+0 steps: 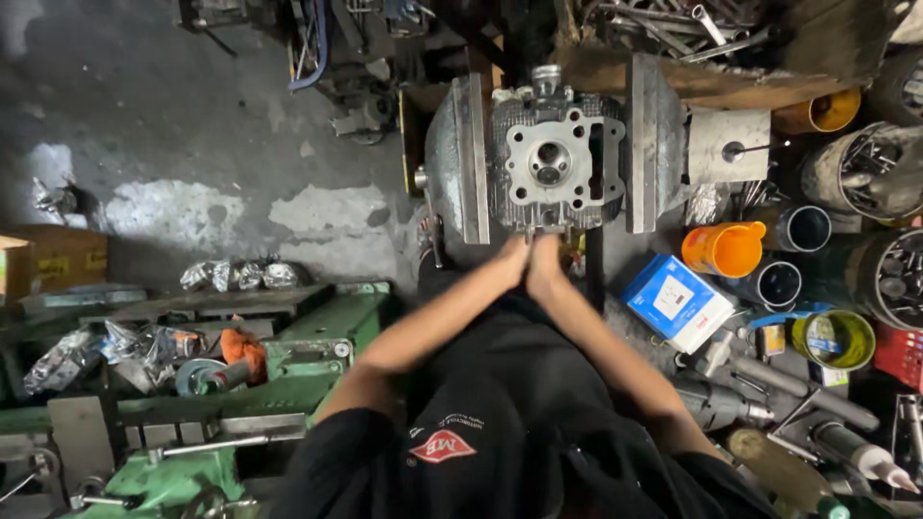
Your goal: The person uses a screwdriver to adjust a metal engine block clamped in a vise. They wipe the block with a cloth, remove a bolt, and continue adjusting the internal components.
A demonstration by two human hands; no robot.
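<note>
A grey metal engine cylinder head [551,170] is clamped between the two jaws of a large bench vise [468,159], its flat face with round openings turned up. My left hand [512,258] and my right hand [545,259] are pressed close together just below the head's near edge. What the fingers grip is hidden; I cannot tell whether they hold a tool. Both forearms reach forward from my dark shirt.
An orange plastic jug [723,248], a blue and white box [676,301], several tins with tools [870,173] and tubes [856,450] crowd the bench at right. A green machine [288,356] with foil scraps stands at left. The concrete floor [192,144] lies beyond.
</note>
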